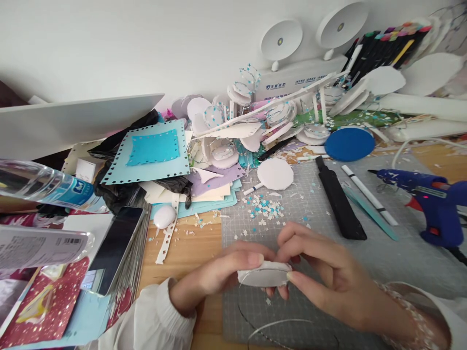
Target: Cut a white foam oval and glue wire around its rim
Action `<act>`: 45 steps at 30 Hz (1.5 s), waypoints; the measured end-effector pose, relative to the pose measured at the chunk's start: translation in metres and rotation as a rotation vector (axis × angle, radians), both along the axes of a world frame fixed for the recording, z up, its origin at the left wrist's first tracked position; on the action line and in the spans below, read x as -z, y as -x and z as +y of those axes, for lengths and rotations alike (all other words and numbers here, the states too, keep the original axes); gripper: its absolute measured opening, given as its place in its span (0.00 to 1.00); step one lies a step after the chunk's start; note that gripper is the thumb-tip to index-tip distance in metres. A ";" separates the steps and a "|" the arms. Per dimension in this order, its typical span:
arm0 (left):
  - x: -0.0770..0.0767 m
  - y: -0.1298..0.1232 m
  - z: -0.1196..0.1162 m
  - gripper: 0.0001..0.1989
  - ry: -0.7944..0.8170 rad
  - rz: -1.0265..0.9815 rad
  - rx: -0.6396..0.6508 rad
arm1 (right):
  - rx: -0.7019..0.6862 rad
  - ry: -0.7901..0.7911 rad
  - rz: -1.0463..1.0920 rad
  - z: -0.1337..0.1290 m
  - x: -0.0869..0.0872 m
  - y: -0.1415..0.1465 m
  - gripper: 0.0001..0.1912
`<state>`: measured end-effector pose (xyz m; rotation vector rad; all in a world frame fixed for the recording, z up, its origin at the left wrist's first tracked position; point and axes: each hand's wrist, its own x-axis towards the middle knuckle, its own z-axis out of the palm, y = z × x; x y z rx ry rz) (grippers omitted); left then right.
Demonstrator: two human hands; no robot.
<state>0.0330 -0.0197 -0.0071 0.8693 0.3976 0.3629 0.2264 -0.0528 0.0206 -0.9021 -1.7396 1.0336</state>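
Note:
A white foam disc [263,276], tilted, is held between both hands above the grey cutting mat [310,194]. My left hand [233,267] grips its left side, thumb along the upper edge and fingers beneath. The thumb and index finger of my right hand [321,272] pinch its right end. A thin wire [255,318] runs by the disc and curls down over the mat. Just beyond my hands lies a scatter of tiny blue and white star confetti [264,209]. Past that rests another white disc [275,173].
On the right lie a blue glue gun [434,199], a black cutter [341,201], teal tweezers [372,214] and a white pen [368,194]. A blue round lid [349,144] sits behind them. Left are a phone [116,248], a water bottle [47,184] and paper sheets [149,150].

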 end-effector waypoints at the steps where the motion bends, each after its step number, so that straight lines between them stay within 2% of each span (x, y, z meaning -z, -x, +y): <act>1: 0.001 0.001 0.000 0.27 -0.007 0.006 0.004 | 0.000 0.014 0.010 0.000 0.000 0.001 0.10; 11: 0.001 0.003 0.000 0.26 -0.043 0.041 0.008 | 0.024 0.058 0.052 -0.006 0.010 -0.002 0.09; 15: 0.003 0.001 0.000 0.28 -0.021 0.032 -0.005 | 0.027 0.129 0.056 -0.007 0.010 -0.001 0.07; 18: 0.003 0.001 0.000 0.28 -0.023 0.039 -0.001 | 0.029 0.106 0.026 -0.005 0.008 -0.001 0.07; 21: -0.001 0.001 0.000 0.29 -0.023 0.074 0.010 | 0.001 0.099 -0.021 -0.003 0.005 -0.002 0.07; 26: -0.005 -0.001 0.000 0.32 0.011 0.095 -0.021 | -0.061 0.174 -0.022 -0.004 0.004 -0.003 0.11; 31: 0.000 -0.002 -0.002 0.35 0.014 0.124 -0.038 | -0.099 0.253 0.005 -0.006 0.009 -0.002 0.06; 34: 0.002 -0.001 -0.004 0.35 0.006 0.173 -0.052 | -0.073 0.233 -0.029 -0.006 0.010 -0.003 0.01; 38: 0.001 -0.001 -0.005 0.36 -0.072 0.219 -0.036 | -0.062 0.133 -0.119 -0.008 0.014 -0.004 0.02; 41: -0.002 -0.001 -0.005 0.38 -0.123 0.203 -0.025 | -0.066 0.137 -0.131 -0.009 0.016 -0.005 0.03; 45: -0.005 0.004 -0.004 0.35 -0.336 0.261 -0.200 | 0.042 0.288 -0.087 -0.009 0.016 -0.006 0.06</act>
